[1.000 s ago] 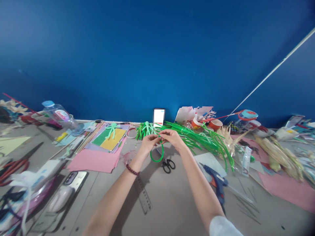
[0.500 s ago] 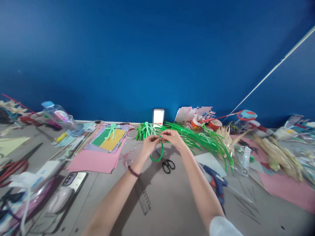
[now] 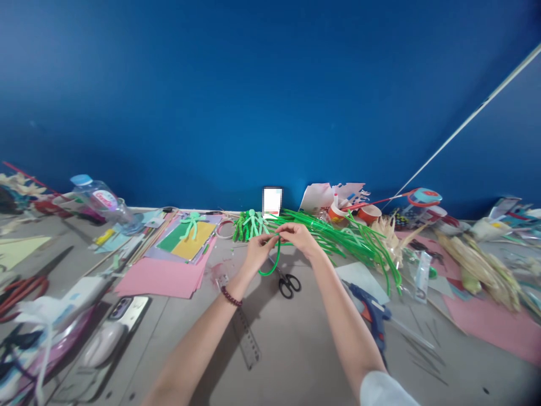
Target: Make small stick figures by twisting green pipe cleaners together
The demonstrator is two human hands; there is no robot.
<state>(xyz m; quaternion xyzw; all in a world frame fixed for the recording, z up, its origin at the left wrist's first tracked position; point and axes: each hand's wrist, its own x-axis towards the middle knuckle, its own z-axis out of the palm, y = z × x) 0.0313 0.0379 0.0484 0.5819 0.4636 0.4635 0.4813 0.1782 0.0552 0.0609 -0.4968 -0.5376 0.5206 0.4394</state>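
A green pipe cleaner [image 3: 277, 261] curves down in a bend between my two hands, part of it hidden behind my left hand. My left hand [image 3: 258, 250] pinches it with fingers closed. From the right, my right hand [image 3: 299, 238] also pinches it, the fingertips of both hands almost meeting. Just below lie black-handled scissors [image 3: 289, 285] on the grey table. Behind my left hand stand small green pipe-cleaner figures [image 3: 252, 221]. A bundle of long green pipe cleaners [image 3: 338, 231] spreads out behind and to the right of my right hand.
A clear ruler [image 3: 247, 344] lies under my left forearm. Pink paper sheets [image 3: 158, 277] and a phone [image 3: 134, 310] are at left, beside a plastic bottle [image 3: 105, 200]. Right of my right forearm lies a blue glue gun [image 3: 372, 310]. A blue wall [image 3: 270, 101] rises behind.
The bend of the green pipe cleaner has shifted and looks more open on its left side. Both hands stay nearly in place, their fingers slightly moved.
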